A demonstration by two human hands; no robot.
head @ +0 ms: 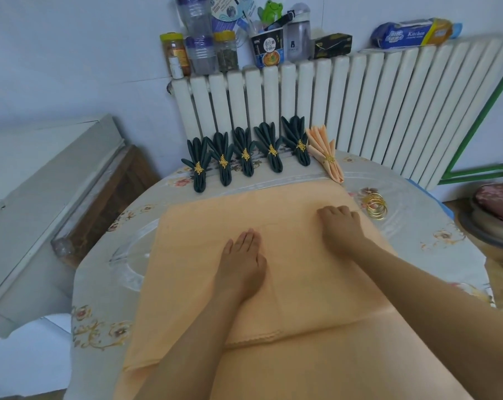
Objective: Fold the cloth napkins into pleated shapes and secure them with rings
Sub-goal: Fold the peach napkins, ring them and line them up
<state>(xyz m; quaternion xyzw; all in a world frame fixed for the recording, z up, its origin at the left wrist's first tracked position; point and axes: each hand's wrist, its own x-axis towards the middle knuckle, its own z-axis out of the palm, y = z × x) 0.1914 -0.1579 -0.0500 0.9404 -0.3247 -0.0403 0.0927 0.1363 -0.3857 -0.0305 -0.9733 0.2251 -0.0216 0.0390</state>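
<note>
- Napkin (204,272) lies spread flat on the table (403,197); I judge I'm smoothing it before pleating.
- Left hand (241,264) and right hand (341,229) press palm-down, open, holding nothing.
- Next: pinch an edge, start accordion folds; rings (375,207) wait just right.

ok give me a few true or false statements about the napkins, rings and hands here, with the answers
1. Five dark green napkins stand finished in a row. True.
2. The spare rings lie to the left of the flat napkin. False: they lie to its right, near the right hand.
3. Both hands rest flat on the flat napkin. True; the left hand lies near its middle.
4. The peach napkin at the end of the row has no ring. False: a gold ring is round it.
5. The right hand holds a ring. False: it holds nothing.
</note>
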